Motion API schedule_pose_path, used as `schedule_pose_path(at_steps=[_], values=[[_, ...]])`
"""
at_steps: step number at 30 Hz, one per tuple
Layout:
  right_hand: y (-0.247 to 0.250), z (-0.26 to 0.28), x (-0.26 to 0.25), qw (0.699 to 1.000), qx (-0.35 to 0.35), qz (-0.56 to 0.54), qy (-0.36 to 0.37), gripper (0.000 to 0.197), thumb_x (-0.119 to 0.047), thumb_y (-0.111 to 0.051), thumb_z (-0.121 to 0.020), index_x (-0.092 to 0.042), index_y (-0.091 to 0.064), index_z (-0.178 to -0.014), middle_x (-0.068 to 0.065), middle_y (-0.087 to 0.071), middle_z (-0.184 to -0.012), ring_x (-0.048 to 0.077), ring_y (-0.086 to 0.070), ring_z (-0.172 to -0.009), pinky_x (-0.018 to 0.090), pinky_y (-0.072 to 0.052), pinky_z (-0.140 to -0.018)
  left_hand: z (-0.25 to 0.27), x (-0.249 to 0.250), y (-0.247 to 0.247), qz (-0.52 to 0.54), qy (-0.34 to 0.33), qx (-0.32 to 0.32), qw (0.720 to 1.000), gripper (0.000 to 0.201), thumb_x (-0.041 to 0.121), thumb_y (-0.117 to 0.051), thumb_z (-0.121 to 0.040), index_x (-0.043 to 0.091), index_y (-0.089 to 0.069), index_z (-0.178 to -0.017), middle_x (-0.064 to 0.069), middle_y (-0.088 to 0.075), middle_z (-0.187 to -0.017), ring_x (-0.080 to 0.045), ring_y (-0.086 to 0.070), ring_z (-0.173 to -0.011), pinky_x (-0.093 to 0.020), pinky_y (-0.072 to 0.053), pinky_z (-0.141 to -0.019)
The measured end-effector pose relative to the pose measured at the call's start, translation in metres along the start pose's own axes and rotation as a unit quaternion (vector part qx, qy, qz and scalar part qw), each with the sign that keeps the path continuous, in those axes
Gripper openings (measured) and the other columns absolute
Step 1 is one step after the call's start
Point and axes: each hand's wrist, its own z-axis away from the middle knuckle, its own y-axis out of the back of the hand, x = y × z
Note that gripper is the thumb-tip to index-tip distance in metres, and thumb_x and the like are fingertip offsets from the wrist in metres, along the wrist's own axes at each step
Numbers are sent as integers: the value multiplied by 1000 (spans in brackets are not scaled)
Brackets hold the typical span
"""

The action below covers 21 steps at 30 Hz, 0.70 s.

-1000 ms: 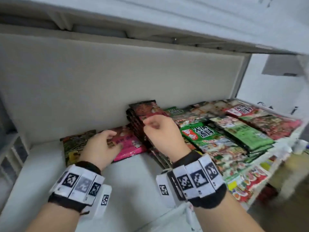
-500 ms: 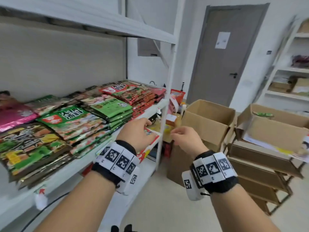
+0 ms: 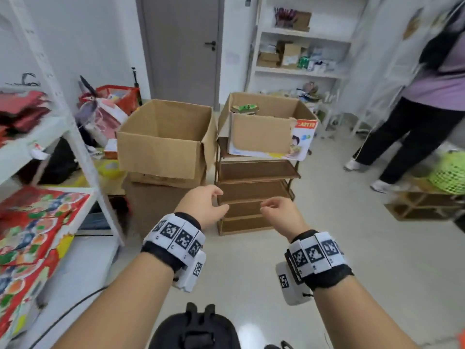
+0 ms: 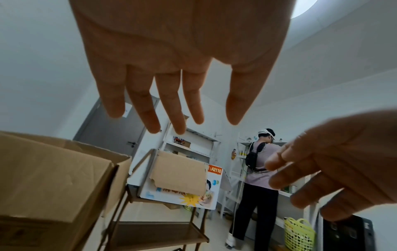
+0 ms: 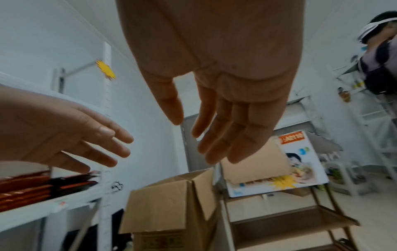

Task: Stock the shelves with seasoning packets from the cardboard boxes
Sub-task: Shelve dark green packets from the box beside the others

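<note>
While relaxed, fingers (image 3: 214,190) short of boxes (image 3: 163,144)

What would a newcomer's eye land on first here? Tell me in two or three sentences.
First, the two empty hands held out in mid-air, the left hand and right hand, fingers relaxed, with checkered marker bands on the wrists. Just beyond them stand two open cardboard boxes: the plain box stacked on another, and the printed box on a brown rack, green packets showing inside. A person in a purple top stands far right.

A stockroom: white metal shelving (image 3: 75,137), open cardboard boxes (image 3: 163,142), stacked packets (image 3: 32,222).
</note>
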Motion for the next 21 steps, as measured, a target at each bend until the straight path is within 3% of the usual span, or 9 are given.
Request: schedule_pose_path(at_steps=[4,7,15,19,21], values=[[5,-74,33,998,18,1,-59,8,-18,-55,-83,-24,-60,-82,-7,-61,-85,17,-61,-88,27,-45,-78,-88,-8,-28,15,-11,-45,999,39,37,-60,-84,27,-53,-121,6,-57,-124,-12,-52,-114,-23,-38,-89],[1,-131,43,996,7,-9,-92,18,-16,-55,-85,-27,-56,-71,-9,-61,-79,16,-64,-79,23,-45,-65,-157,-21,-37,0,-12,-72,997,38,38,-59,-85,29,-52,-122,7,-55,-126,-11,-52,-115,-25,-41,-94],[30,-266,50,985,45,-103,-133,10,-14,-54,-86,-19,-63,-87,-3,-61,-77,12,-58,-71,20,-42,-61,-311,15,-43,2,-58,-75,995,33,39,-59,-85,32,-55,-118,10,-57,-123,-9,-53,-112,-24,-42,-94],[45,-355,40,982,69,-145,-98,11,-14,-56,-87,-22,-63,-84,-1,-65,-82,15,-62,-77,28,-49,-71,-376,21,-43,8,-66,-54,996,29,37,-59,-86,32,-57,-114,11,-57,-120,-7,-53,-110,-24,-43,-95],[52,-397,30,984,50,-158,-62,13,-15,-56,-88,-25,-62,-82,-2,-66,-88,12,-62,-78,22,-47,-67,-405,22,-40,10,-64,-25,998,27,36,-58,-87,32,-57,-113,11,-57,-119,-6,-52,-109,-24,-43,-96]])
